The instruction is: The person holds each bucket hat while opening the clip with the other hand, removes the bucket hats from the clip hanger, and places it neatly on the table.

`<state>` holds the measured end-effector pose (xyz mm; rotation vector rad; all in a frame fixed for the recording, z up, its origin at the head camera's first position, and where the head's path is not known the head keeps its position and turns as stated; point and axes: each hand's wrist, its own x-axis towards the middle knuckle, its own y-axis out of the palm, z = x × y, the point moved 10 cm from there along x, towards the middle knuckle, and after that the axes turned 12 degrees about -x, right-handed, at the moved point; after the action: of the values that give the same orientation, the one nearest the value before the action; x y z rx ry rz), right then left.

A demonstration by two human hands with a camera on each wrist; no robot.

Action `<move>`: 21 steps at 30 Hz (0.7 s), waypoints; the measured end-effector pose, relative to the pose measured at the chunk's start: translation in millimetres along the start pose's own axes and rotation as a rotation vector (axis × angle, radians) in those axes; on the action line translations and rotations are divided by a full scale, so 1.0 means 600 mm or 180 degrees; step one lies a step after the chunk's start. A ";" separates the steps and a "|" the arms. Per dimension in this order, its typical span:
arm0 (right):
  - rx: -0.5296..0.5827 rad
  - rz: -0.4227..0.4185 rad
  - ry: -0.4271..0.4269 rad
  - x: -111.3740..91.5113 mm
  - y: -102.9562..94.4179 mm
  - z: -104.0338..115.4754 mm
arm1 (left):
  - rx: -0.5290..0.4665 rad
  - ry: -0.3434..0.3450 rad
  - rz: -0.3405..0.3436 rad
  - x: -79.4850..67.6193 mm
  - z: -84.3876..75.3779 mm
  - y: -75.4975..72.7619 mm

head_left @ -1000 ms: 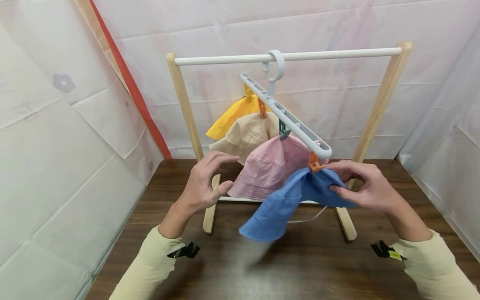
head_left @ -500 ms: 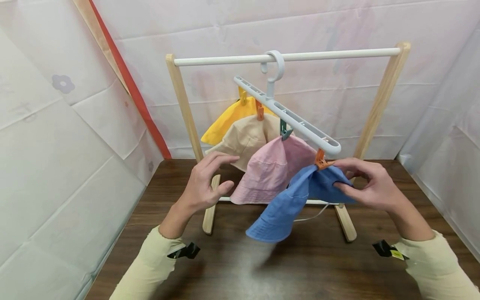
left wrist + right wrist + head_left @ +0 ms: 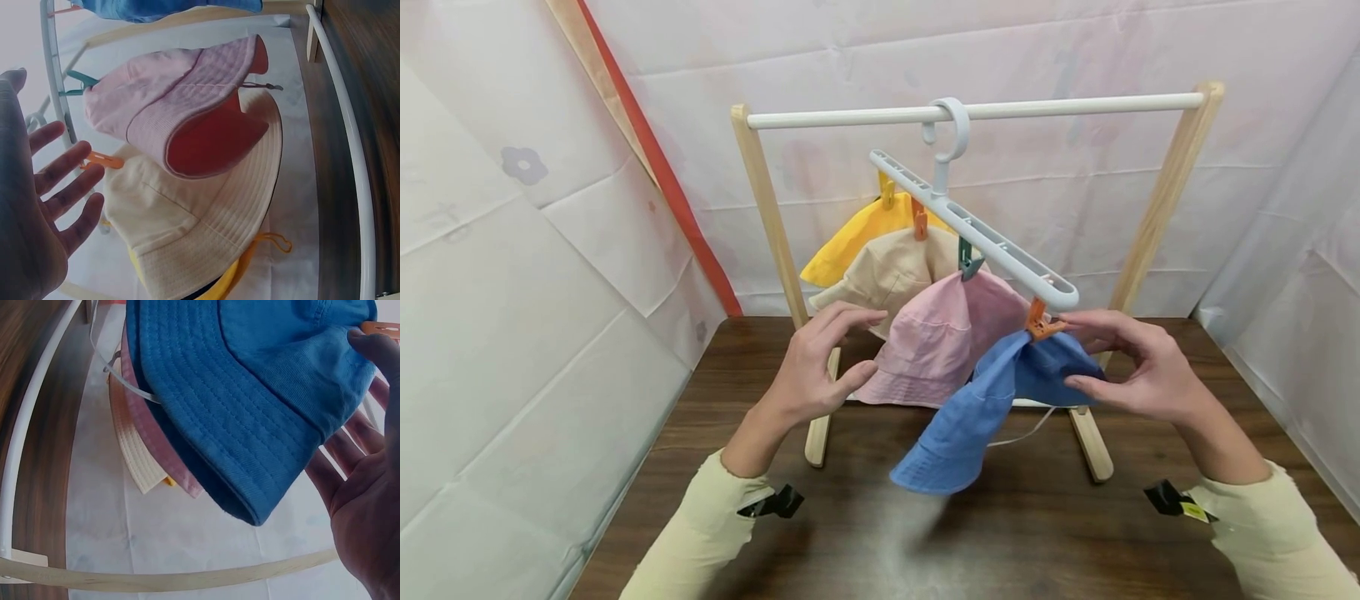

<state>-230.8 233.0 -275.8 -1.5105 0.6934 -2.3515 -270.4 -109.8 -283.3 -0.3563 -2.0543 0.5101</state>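
Note:
Four-in-a-row is how the bucket hats hang from the pale grey clip hanger: yellow farthest, then a beige hat, a pink hat and a blue hat nearest. An orange clip holds the blue hat's crown. My right hand is at that hat's right side, thumb in front and fingers behind in the right wrist view, loosely spread. My left hand hovers left of the pink hat, fingers apart and holding nothing; the left wrist view shows a gap before the hats.
The hanger hooks over the white rail of a wooden-legged rack on a dark wooden table. White patterned sheets enclose the back and sides. A thin white cord trails from the blue hat.
The hanger's near end has swung a little right, carrying the blue hat with it. My right hand's hold on the blue brim has loosened. My left hand has barely moved.

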 end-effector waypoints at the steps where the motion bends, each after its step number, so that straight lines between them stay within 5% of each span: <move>1: 0.0012 0.0003 0.0000 0.001 0.001 0.001 | -0.0027 -0.0004 0.0002 0.001 0.000 0.001; 21: -0.0128 0.0005 -0.0032 -0.001 0.024 0.001 | -0.0206 0.0056 0.0162 0.011 -0.014 0.017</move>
<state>-230.7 220.8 -284.0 -1.5369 0.7435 -2.3406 -265.9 -96.1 -279.8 -0.4510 -2.0525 0.4706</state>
